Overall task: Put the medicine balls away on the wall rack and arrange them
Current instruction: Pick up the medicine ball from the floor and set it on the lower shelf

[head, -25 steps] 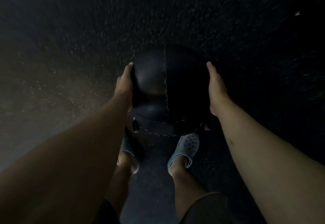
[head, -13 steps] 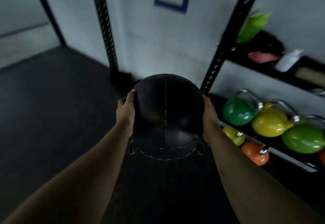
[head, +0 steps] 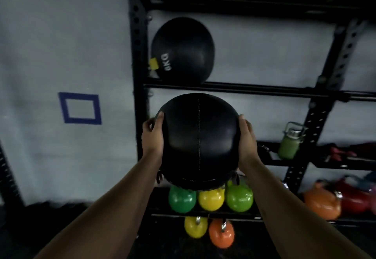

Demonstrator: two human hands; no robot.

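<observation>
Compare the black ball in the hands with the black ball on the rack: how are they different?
The held ball is gripped at its sides by the left hand and right hand; the racked ball rests on a rack bar. The held ball shows a stitched seam; the racked ball shows a white weight marking and a yellow tag. Both are black and round.

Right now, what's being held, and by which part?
A black medicine ball, gripped on its two sides: left hand on its left side, right hand on its right.
</observation>
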